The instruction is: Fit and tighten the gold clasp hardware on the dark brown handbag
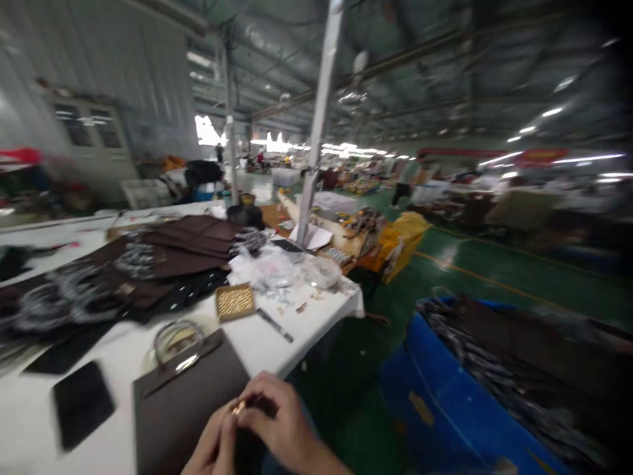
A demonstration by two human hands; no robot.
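Observation:
Both hands meet at the bottom middle of the view, over the near edge of a white table [306, 323]. My right hand [281, 422] curls its fingers round a small dark piece with a gold metal fitting [239, 408] at its tip. My left hand [215, 445] pinches the same piece from the left. Just left of the hands lies a flat brown leather panel [178, 409] with a metal clasp. A small box of gold fittings [235, 302] sits further back on the table.
Stacked brown leather pieces [182, 247] and plastic-wrapped metal parts cover the table's far left. A dark flat rectangle [82, 406] lies at the near left. A blue bin [455, 402] of dark pieces stands on the green floor at right. A white pillar [319, 125] rises behind the table.

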